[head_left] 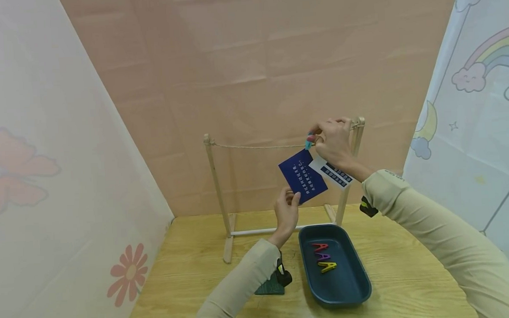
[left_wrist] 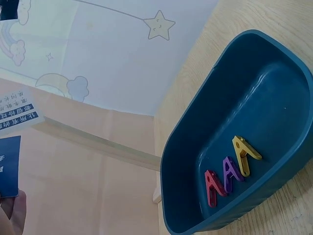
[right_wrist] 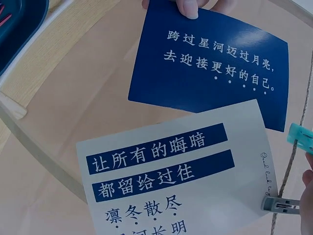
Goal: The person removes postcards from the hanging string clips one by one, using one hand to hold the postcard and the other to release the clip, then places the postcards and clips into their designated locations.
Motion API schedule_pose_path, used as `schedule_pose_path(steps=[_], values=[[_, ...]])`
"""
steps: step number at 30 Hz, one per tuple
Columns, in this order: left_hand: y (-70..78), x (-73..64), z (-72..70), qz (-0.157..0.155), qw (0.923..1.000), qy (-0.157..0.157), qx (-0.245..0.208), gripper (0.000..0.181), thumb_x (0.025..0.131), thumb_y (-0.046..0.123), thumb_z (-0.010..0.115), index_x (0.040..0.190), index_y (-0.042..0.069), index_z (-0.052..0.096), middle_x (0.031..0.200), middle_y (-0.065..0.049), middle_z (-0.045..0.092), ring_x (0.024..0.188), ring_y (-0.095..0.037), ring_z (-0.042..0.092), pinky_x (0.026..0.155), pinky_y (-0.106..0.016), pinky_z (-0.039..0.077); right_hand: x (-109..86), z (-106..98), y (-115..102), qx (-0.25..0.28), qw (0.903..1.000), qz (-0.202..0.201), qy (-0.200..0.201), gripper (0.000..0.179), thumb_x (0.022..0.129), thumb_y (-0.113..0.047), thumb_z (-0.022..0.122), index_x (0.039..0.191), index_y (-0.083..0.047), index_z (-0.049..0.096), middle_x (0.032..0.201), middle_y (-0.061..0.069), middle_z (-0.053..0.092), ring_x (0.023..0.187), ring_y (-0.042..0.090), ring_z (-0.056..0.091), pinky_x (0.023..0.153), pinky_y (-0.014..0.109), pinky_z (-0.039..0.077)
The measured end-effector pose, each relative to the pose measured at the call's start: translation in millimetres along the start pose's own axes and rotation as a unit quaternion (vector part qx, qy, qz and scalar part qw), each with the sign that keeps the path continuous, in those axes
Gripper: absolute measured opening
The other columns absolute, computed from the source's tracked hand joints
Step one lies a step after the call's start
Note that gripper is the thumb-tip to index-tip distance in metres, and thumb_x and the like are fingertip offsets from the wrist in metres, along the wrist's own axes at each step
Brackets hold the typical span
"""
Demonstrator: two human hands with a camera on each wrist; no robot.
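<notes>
Both hands are at work by the rope: the left hand [head_left: 287, 209] pinches the dark blue printed card [head_left: 303, 176] at its lower edge, thumb on the front, while the right hand [head_left: 334, 141] pinches a turquoise clothespin [right_wrist: 301, 139] at the rope [head_left: 254, 146] of the wooden stand [head_left: 215, 184]. One card seems done: the white printed card [right_wrist: 166, 169] hangs at the rope, its edge held by a grey clothespin [right_wrist: 282, 205]. The blue one looks about midway; its upper corner is just beside the turquoise clothespin, but no firm bite on the card shows. Fastening it and letting go of both appear left. Red [head_left: 320, 246], purple [head_left: 323, 257] and yellow clothespins [head_left: 328, 267] lie unused in the dark blue tray [head_left: 343, 288] on the tabletop [head_left: 187, 271]. Whether the green item [head_left: 270, 287], partly hidden beneath the left forearm, is another card to hang cannot be told.
</notes>
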State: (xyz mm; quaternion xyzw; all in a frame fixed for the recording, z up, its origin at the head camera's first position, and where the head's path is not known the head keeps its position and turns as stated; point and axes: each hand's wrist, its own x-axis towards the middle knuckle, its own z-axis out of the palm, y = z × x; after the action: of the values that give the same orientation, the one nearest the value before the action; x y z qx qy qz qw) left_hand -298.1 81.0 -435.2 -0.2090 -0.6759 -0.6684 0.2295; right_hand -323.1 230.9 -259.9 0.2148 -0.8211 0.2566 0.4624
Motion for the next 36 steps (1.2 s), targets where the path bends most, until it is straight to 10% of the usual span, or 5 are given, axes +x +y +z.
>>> schedule_pose_path(steps=[36], values=[[1.9,-1.4,-3.9,-0.003,1.0,0.002,-0.005,0.01,0.096,0.0,0.061,0.106,-0.003,0.063,0.091,-0.018,0.071,0.076,-0.033,0.069,0.067,-0.043,0.06,-1.2,0.7,-4.5,0.038,0.9927,-0.086,0.076,0.021,0.071,0.022,0.055,0.077,0.003,0.062,0.072,0.016,0.067,0.07,0.033,0.053,0.098,0.049,0.031]])
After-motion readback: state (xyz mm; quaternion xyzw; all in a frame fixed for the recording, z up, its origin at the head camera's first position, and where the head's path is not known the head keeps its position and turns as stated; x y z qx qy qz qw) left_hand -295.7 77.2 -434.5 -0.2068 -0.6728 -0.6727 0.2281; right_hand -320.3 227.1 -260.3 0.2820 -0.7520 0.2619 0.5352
